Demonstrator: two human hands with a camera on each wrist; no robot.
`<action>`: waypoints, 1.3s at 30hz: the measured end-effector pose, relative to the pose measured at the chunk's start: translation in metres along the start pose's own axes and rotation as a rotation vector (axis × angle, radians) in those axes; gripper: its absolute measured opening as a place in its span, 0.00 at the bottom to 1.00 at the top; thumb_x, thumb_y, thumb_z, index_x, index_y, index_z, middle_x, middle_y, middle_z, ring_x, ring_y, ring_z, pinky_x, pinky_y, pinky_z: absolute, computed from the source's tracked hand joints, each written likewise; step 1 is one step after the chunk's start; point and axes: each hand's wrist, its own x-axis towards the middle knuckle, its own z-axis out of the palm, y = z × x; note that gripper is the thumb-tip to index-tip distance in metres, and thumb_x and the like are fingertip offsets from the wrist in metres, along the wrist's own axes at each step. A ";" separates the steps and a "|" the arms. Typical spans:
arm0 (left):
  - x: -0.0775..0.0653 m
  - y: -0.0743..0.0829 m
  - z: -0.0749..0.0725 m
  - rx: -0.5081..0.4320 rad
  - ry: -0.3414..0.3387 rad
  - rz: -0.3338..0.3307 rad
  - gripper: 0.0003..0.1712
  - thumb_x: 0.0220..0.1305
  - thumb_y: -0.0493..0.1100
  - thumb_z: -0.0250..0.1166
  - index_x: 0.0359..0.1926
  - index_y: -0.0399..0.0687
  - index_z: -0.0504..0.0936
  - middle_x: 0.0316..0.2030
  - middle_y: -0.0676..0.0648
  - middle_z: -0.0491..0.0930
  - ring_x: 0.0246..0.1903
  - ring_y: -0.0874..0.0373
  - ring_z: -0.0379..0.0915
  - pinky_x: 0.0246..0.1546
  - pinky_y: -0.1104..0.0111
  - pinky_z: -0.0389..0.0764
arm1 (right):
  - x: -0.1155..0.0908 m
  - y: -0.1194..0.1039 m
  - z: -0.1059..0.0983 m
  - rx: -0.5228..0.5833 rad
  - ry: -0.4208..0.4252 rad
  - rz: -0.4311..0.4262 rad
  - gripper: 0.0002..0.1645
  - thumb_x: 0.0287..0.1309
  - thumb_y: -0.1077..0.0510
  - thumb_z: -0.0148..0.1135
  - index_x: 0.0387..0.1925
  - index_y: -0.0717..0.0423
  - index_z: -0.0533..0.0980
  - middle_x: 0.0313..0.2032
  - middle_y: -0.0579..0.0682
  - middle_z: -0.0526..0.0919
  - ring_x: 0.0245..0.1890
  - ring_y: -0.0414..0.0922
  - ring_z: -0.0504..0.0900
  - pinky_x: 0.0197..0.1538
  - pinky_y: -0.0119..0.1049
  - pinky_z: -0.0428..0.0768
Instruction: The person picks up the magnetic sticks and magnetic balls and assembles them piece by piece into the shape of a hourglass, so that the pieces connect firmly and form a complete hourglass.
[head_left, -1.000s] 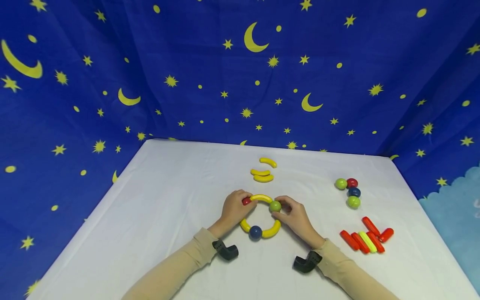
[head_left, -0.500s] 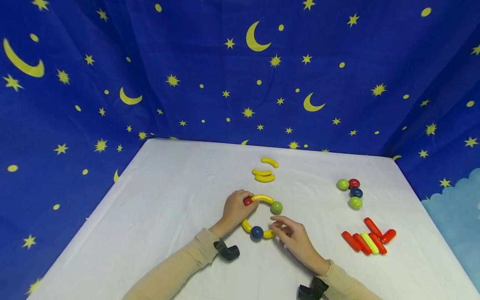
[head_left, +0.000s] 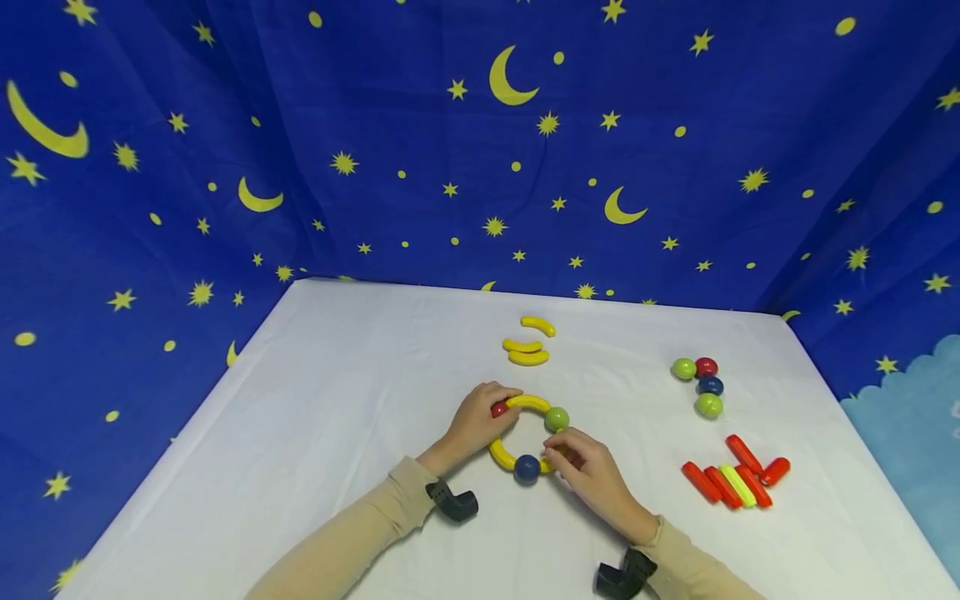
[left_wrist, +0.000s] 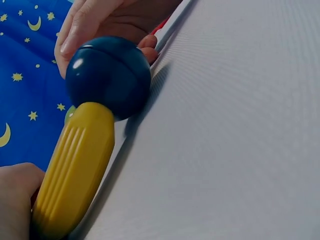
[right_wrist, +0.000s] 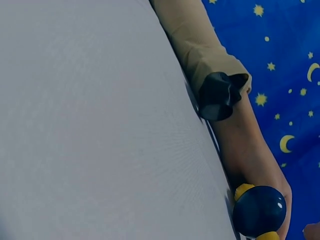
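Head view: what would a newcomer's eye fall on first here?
Probably the blue backdrop with its yellow moons and stars, behind the white table. Next, the ring of curved yellow pieces and coloured balls, between the left grip and right grip. Then the red sticks, with one yellow-green stick among them, on the table's right side.

Blue ball [left_wrist: 108, 77] in both wrist close-ups
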 end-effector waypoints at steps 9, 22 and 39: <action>-0.001 0.001 0.001 -0.010 -0.034 0.004 0.22 0.60 0.47 0.65 0.56 0.51 0.80 0.41 0.49 0.80 0.39 0.60 0.73 0.38 0.75 0.73 | -0.001 0.001 -0.007 0.024 0.039 -0.038 0.05 0.58 0.65 0.62 0.37 0.58 0.80 0.32 0.49 0.83 0.22 0.37 0.77 0.25 0.27 0.76; -0.003 -0.002 0.001 -0.161 0.011 0.033 0.13 0.57 0.40 0.67 0.45 0.49 0.85 0.41 0.50 0.76 0.44 0.59 0.74 0.49 0.69 0.76 | -0.038 0.021 -0.088 -0.266 0.562 -0.029 0.12 0.45 0.78 0.63 0.32 0.65 0.80 0.32 0.58 0.81 0.37 0.24 0.70 0.38 0.14 0.67; -0.003 0.002 0.000 -0.080 -0.016 0.012 0.14 0.56 0.43 0.68 0.45 0.50 0.85 0.40 0.50 0.78 0.42 0.58 0.75 0.46 0.69 0.76 | -0.072 0.076 -0.171 -0.471 0.680 0.640 0.20 0.53 0.68 0.57 0.48 0.76 0.72 0.44 0.72 0.71 0.38 0.56 0.69 0.38 0.36 0.60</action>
